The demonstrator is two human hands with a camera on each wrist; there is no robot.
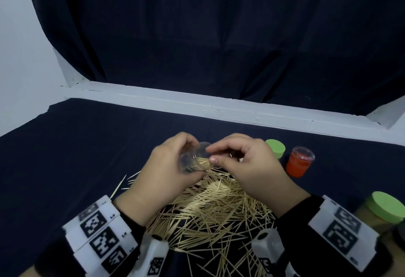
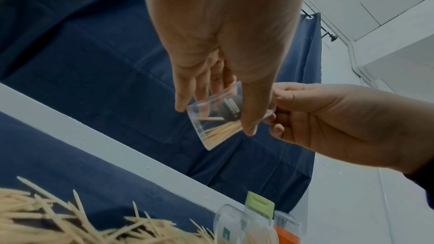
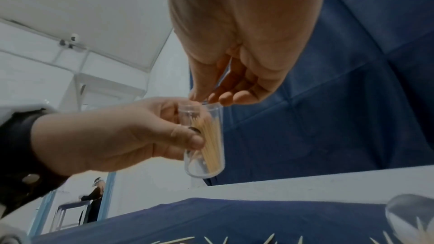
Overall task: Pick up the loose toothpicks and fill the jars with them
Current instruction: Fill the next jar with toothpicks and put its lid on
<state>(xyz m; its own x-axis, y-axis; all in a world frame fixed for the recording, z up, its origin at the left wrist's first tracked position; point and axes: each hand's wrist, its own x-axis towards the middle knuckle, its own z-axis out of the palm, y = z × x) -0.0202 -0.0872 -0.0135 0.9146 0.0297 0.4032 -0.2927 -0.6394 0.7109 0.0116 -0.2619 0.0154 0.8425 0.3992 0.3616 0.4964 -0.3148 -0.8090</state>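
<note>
Here, both hands meet at one clear jar above the toothpick heap.
Head: left hand (image 1: 166,167) curls round the clear jar (image 1: 194,158), tilted over the loose toothpicks (image 1: 214,208) on the dark surface (image 1: 76,156); right hand (image 1: 247,162) has fingertips bunched at the jar mouth; what they pinch, cannot tell. Right of it stand a green-lidded jar (image 1: 275,148) and a red jar (image 1: 299,161). Left wrist: thumb covers part of the jar (image 2: 211,118), toothpicks inside. Right wrist: jar (image 3: 204,140) partly filled.
</note>
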